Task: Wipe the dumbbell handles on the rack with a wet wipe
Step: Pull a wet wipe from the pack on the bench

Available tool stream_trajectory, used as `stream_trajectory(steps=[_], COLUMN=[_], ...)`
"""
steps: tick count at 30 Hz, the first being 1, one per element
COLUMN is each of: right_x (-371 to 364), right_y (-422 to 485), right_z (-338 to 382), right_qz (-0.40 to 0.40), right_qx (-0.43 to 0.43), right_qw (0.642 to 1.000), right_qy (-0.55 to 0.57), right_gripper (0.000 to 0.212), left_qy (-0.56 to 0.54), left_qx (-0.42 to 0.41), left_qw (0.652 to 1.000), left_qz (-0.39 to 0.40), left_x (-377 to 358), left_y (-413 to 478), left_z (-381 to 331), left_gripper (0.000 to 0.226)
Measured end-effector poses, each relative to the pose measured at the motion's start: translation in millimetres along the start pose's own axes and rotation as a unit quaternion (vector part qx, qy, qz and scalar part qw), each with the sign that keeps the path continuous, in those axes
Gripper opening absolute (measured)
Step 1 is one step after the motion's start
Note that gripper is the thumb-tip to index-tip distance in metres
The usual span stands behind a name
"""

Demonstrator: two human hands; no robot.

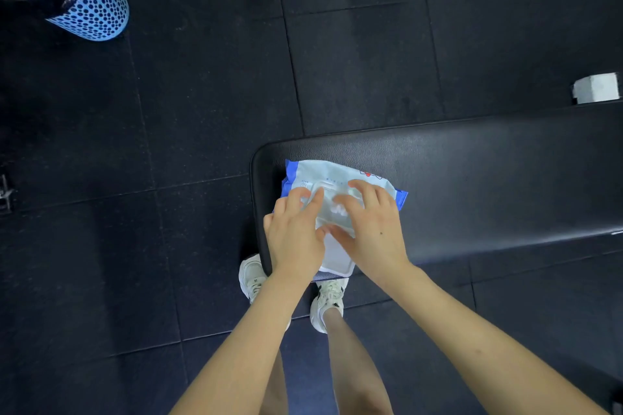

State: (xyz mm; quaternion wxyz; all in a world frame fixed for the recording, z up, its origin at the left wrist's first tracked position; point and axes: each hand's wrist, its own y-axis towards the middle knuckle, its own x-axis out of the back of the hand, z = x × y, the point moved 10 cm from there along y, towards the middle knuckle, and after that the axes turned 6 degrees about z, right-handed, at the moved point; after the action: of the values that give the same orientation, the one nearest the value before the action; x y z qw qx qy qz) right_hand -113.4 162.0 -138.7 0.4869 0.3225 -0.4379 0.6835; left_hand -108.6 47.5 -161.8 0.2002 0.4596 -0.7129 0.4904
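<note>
Pale-blue wet-wipe pack [340,172] lay on the near end of the black padded surface [472,172], its white lid [338,263] flipped open toward the person. The left grip [293,232] rested flat on the pack, fingers fairly straight, pinning it down. The right grip [374,229] arched over the opening with fingers spread and bent, nothing plainly pinched; a white wipe tuft [338,210] showed just under its forefinger. This looked like the fetching step, with no dumbbells or rack in view. Next would call for pinching that tuft and drawing it out while the pack was held.

Wipe pack [337,172]: blurred print, perhaps lettering
</note>
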Motion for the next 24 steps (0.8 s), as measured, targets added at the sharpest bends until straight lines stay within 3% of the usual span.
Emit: stream_trajectory(steps=[4, 13, 24], right_x=[13.9, 49.0, 123.1], right_y=[-0.4, -23.2, -58.3], right_z=[2.7, -13.9, 7.7], right_qz=[-0.048, -0.055, -0.132], right_qx=[-0.009, -0.109, -0.117], right_qw=[0.999, 0.978, 0.957], right_qy=[0.002, 0.167, 0.233], right_gripper=[0.006, 0.014, 0.013], left_qy=[0.006, 0.013, 0.038], left_qx=[-0.002, 0.000, -0.007], left_qw=[1.000, 1.000, 0.997], left_qz=[-0.002, 0.016, 0.066], left_x=[1.7, 1.1, 2.3], left_y=[-0.5, -0.3, 0.1], left_z=[-1.1, -0.5, -3.1], left_gripper=[0.057, 0.060, 0.062])
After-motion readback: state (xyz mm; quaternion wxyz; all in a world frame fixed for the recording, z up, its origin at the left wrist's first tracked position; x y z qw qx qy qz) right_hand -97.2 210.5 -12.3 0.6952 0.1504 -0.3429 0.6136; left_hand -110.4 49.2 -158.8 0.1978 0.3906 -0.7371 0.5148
